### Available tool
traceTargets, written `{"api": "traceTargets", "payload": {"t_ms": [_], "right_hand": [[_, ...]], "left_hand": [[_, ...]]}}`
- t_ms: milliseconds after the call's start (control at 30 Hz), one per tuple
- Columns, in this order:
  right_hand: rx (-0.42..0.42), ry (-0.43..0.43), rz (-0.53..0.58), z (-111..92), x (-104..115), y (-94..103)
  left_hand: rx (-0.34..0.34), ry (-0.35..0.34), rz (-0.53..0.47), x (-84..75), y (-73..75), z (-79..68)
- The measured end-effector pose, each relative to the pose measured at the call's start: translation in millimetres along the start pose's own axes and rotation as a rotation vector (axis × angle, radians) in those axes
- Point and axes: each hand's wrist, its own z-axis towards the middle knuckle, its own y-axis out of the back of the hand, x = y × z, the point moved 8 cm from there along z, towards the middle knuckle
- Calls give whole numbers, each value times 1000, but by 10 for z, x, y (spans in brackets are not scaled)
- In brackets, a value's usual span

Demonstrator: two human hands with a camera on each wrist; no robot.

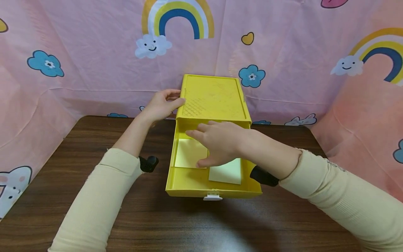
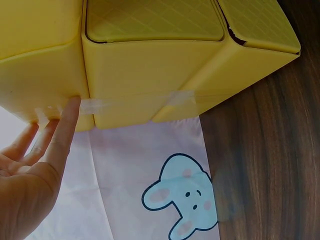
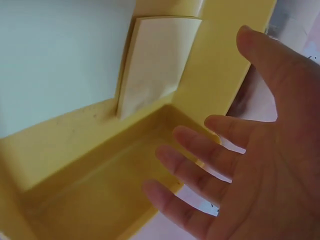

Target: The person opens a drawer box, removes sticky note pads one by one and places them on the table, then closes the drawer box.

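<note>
A yellow drawer box [image 1: 217,96] stands on the table, its yellow drawer [image 1: 189,178] pulled out toward me. Inside the drawer lie a pale yellow pad of paper [image 1: 187,154] on the left and a pale green pad [image 1: 228,174] on the right; both also show in the right wrist view. My left hand [image 1: 162,105] touches the box's left side with extended fingers [image 2: 65,125], the thumb by its top edge. Above the drawer hovers my right hand [image 1: 220,141], fingers spread and holding nothing. It hides part of both pads in the head view.
The dark wooden table [image 1: 141,217] lies beneath the box. A pink patterned cloth [image 1: 104,45] hangs behind and at the sides. A white handle [image 1: 213,197] sticks out at the drawer's front. Clear tape [image 2: 95,106] runs along the box's side.
</note>
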Motion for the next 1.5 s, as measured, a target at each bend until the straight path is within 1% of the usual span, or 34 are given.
{"api": "traceTargets", "payload": {"t_ms": [233, 433, 667, 933, 1100, 1333, 1500], "right_hand": [[65, -46, -8, 126, -33, -112], [79, -46, -34, 193, -21, -178], [96, -62, -61, 220, -9, -255], [90, -82, -83, 232, -14, -301], [93, -101, -95, 246, -20, -326], [65, -127, -132, 277, -11, -353], [60, -143, -166, 283, -2, -370]], "left_hand": [[1, 5, 14, -6, 5, 1], [-4, 3, 13, -2, 8, 5], [-3, 0, 2, -3, -1, 2], [-8, -5, 23, -13, -1, -8], [-11, -9, 20, -10, 1, -5], [-15, -11, 11, -2, 8, -4], [-13, -18, 0, -2, 5, 4]]}}
